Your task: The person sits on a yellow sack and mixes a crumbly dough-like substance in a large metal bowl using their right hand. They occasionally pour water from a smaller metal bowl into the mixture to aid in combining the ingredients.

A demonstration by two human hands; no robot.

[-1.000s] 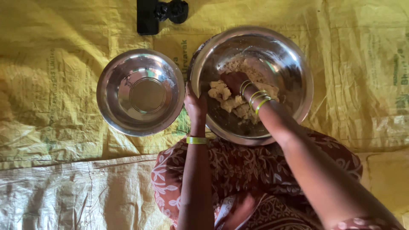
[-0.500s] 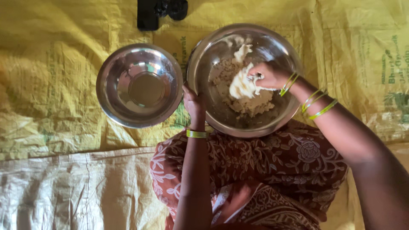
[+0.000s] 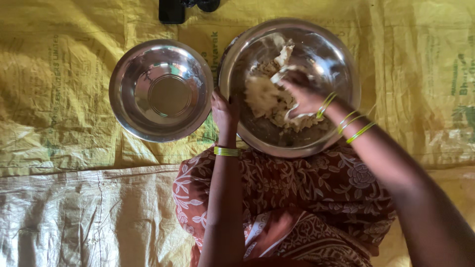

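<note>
The pale, lumpy dough (image 3: 269, 101) sits in the middle of the big shiny steel bowl (image 3: 341, 59) and looks soft, sticky and easy to squash. The right hand (image 3: 302, 94) is curled into it, grabbing a clump, while the left hand (image 3: 223, 110) grips the rim at nine o'clock. A smaller empty steel bowl (image 3: 161, 90) sits just beside, on a yellow woven sack mat (image 3: 59, 99).

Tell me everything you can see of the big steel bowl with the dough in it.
The big steel bowl is round, shiny metal with a rolled rim, sitting upright on the yellow woven sacking, right of a smaller empty steel bowl. Inside lies a pale, crumbly lump of dough, with smears on the inner wall. The left hand grips its near-left rim; the right hand is inside, pressed into the dough. Its near edge lies against the person's patterned lap.
</note>
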